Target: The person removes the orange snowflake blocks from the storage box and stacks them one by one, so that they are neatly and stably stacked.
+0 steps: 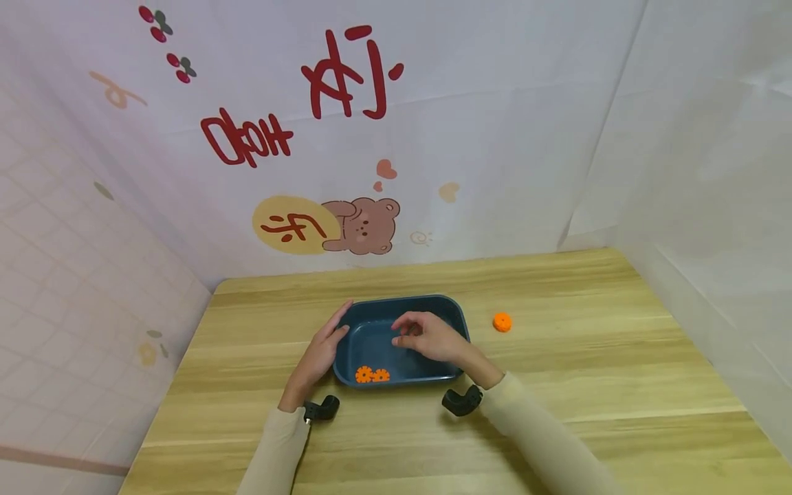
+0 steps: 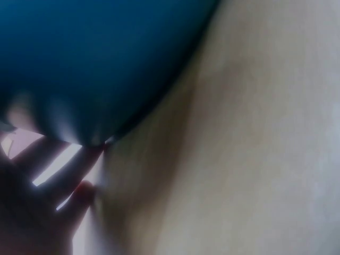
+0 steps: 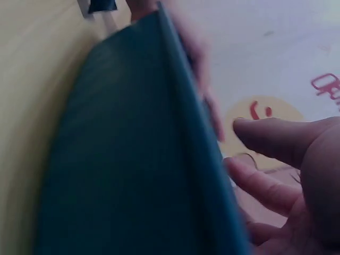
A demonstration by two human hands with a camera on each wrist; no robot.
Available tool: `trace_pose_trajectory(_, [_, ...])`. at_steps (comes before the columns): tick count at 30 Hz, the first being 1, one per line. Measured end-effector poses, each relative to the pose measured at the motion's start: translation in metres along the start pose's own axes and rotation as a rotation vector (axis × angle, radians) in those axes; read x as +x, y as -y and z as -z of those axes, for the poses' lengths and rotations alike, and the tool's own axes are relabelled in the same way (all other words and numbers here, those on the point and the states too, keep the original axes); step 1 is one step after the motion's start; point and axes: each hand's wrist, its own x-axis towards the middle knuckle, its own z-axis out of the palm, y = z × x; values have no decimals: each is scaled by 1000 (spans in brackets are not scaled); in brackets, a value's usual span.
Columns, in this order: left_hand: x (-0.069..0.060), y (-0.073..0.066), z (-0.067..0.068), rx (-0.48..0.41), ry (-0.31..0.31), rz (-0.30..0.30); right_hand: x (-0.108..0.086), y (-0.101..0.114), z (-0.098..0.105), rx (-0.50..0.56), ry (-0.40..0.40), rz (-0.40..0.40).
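Observation:
A dark blue rectangular basin (image 1: 396, 379) stands on the wooden table, its side (image 2: 106, 58) close up in the left wrist view. My left hand (image 1: 320, 352) rests against its left rim with the fingers extended. Over the basin's interior hovers my right hand (image 1: 430, 335), fingers loosely bent, thumb and index finger apart and nothing between them. In the right wrist view the thumb (image 3: 287, 139) is beyond the basin's long rim. Two orange toothed discs (image 1: 364, 374) lie inside at the near left corner. A round orange piece (image 1: 502, 322), possibly stacked discs, is on the table to the right.
Wood-grain tabletop (image 1: 588, 357) surrounds the basin. Behind it hangs a white sheet (image 1: 507, 124) printed with a bear and red characters, and further white sheeting closes off both sides. A black curved device (image 1: 463, 401) sits on each wrist.

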Motion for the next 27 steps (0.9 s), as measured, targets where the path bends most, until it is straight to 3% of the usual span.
trace_pose_trajectory(8, [1,0,-1,-23,4,14,18,-2,-27,-85,122,-39])
trace_pose_trajectory(18, [0,-1,1,-2,-17,8,22,-8,-37,-189,150,-54])
trace_pose_trajectory(27, [0,0,1,-40,5,24,21,-8,-41,-317,171,-22])
